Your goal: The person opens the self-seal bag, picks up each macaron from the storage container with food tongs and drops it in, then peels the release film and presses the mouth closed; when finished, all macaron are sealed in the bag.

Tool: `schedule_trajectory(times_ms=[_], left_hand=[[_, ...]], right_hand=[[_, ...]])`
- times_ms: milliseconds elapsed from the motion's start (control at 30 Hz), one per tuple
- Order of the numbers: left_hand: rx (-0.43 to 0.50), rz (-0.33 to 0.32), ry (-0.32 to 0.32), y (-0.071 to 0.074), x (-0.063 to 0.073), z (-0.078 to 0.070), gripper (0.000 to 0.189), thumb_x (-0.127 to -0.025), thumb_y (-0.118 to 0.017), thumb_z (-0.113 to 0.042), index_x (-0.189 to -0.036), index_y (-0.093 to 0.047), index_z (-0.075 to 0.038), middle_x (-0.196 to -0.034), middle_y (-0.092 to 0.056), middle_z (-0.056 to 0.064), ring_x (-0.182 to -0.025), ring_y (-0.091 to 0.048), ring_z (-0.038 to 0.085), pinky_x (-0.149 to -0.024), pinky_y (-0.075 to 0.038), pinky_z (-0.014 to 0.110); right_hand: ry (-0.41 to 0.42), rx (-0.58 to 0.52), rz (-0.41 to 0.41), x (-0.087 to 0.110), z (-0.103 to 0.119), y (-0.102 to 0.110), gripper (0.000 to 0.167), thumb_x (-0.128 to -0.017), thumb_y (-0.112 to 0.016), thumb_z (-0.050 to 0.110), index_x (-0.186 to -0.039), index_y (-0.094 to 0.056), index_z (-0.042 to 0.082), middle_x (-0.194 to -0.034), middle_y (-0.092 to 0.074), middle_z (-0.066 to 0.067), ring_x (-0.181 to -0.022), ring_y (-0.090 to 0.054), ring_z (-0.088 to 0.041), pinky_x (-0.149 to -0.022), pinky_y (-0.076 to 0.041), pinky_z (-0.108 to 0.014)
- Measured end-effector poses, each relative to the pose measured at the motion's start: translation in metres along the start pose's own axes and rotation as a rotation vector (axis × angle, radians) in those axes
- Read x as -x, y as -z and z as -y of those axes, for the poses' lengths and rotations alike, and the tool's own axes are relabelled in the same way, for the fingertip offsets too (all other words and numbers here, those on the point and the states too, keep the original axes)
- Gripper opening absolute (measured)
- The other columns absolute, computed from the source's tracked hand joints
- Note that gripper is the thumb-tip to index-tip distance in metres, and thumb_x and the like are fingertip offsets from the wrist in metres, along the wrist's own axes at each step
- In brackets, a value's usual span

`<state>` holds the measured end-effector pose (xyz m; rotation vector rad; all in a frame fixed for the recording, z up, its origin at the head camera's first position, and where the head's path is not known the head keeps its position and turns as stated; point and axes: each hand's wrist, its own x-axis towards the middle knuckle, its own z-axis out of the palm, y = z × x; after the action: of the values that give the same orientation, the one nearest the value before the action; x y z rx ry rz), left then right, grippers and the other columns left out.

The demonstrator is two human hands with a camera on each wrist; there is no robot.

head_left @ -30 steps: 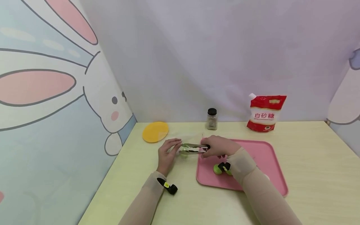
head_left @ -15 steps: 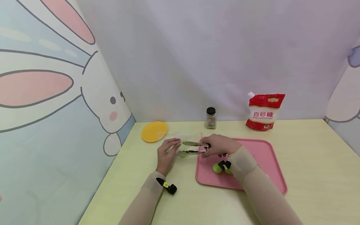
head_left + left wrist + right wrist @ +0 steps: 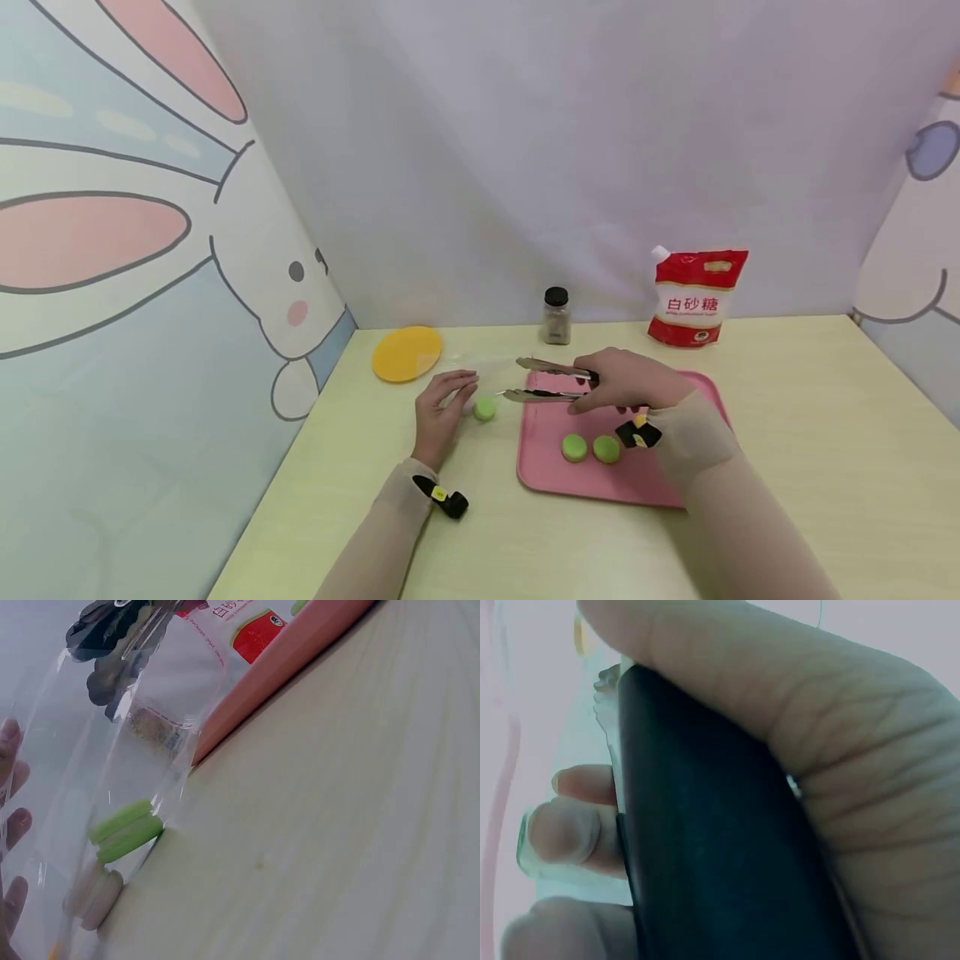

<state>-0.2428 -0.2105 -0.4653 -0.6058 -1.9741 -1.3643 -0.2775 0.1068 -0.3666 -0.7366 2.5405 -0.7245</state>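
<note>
My left hand pinches the edge of a clear plastic bag on the table. Inside the bag, in the left wrist view, are a green macaron and a pale pinkish macaron, one touching the other. My right hand grips metal tongs by their black handle. The tongs' tips are spread with nothing between them, beside the bag's right side and over the left edge of a pink tray. Two green macarons, a left one and a right one, lie on that tray.
A yellow plate lies at the back left, partly overlapped by the bag. Near the back edge stand a black-lidded jar and a red-and-white sugar pouch. A curtain-like wall rises behind the table.
My right hand has drawn the tongs back rightward from the bag, and their tips are farther apart. The green macaron stays in the bag. My left hand keeps its hold.
</note>
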Motion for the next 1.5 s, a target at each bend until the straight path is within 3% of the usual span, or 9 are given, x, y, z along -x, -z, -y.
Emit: schedule_trajectory(times_ms=[233,467,567,733,800,1067,1333,1500], left_hand=[[0.015,-0.007,-0.044,0.0,-0.005,-0.001,0.014,-0.086,-0.073,0.011,-0.099,-0.075,0.008,-0.106,-0.071,0.022,-0.102,-0.066,0.035,-0.094,-0.053,0.028],[-0.028,-0.009,-0.072,-0.003,0.004,0.027,0.018,-0.085,-0.074,0.009,-0.102,-0.077,0.001,-0.108,-0.073,0.015,-0.103,-0.067,0.029,-0.094,-0.053,0.027],[-0.03,-0.004,-0.063,-0.003,0.006,0.032,0.019,-0.087,-0.075,0.003,-0.104,-0.078,-0.005,-0.11,-0.073,0.009,-0.105,-0.067,0.023,-0.095,-0.053,0.028],[-0.012,0.004,-0.056,-0.001,-0.001,0.008,0.016,-0.088,-0.074,0.005,-0.102,-0.077,0.0,-0.108,-0.073,0.015,-0.104,-0.067,0.029,-0.095,-0.053,0.029],[-0.01,0.005,-0.055,-0.001,-0.003,-0.003,0.015,-0.086,-0.073,0.008,-0.101,-0.076,0.005,-0.106,-0.072,0.019,-0.102,-0.067,0.032,-0.095,-0.053,0.029],[-0.004,0.009,-0.051,-0.001,-0.001,-0.001,0.015,-0.085,-0.073,0.01,-0.1,-0.075,0.007,-0.105,-0.072,0.02,-0.102,-0.067,0.032,-0.094,-0.053,0.027],[-0.012,-0.001,-0.061,-0.004,0.007,0.028,0.017,-0.084,-0.075,0.01,-0.1,-0.076,0.004,-0.106,-0.072,0.018,-0.102,-0.067,0.032,-0.094,-0.053,0.026],[-0.02,0.002,-0.051,-0.004,0.007,0.032,0.02,-0.085,-0.075,0.007,-0.103,-0.078,-0.003,-0.109,-0.073,0.012,-0.105,-0.067,0.027,-0.095,-0.053,0.028]], right_hand=[[-0.016,0.02,-0.028,0.019,-0.017,0.016,0.043,-0.08,-0.082,0.049,-0.1,-0.06,0.019,-0.082,-0.06,-0.005,-0.054,-0.059,-0.021,-0.05,-0.052,-0.036],[-0.06,0.028,-0.012,0.04,-0.037,0.011,0.043,-0.081,-0.083,0.043,-0.108,-0.062,0.016,-0.078,-0.058,-0.004,-0.054,-0.058,-0.018,-0.051,-0.052,-0.034],[-0.066,0.043,0.001,0.049,-0.044,0.005,0.037,-0.081,-0.083,0.036,-0.105,-0.062,0.018,-0.076,-0.057,-0.003,-0.052,-0.057,-0.017,-0.05,-0.051,-0.034],[-0.031,0.083,-0.002,0.059,-0.051,-0.002,0.032,-0.079,-0.084,0.037,-0.089,-0.058,0.022,-0.072,-0.056,0.001,-0.046,-0.054,-0.013,-0.046,-0.049,-0.032],[-0.019,0.077,-0.003,0.061,-0.05,-0.004,0.034,-0.077,-0.085,0.039,-0.089,-0.059,0.022,-0.071,-0.056,0.001,-0.045,-0.053,-0.012,-0.044,-0.048,-0.032],[0.06,0.08,0.056,0.059,-0.044,-0.013,0.038,-0.076,-0.086,0.042,-0.091,-0.061,0.017,-0.07,-0.056,0.004,-0.05,-0.052,-0.01,-0.048,-0.047,-0.029],[0.031,0.139,0.078,0.057,-0.045,-0.02,0.038,-0.07,-0.089,0.037,-0.089,-0.061,0.019,-0.071,-0.055,0.005,-0.06,-0.053,-0.012,-0.054,-0.045,-0.031],[-0.003,0.157,0.041,0.055,-0.047,-0.019,0.035,-0.074,-0.085,0.032,-0.093,-0.059,0.017,-0.073,-0.055,0.003,-0.054,-0.052,-0.013,-0.05,-0.045,-0.031]])
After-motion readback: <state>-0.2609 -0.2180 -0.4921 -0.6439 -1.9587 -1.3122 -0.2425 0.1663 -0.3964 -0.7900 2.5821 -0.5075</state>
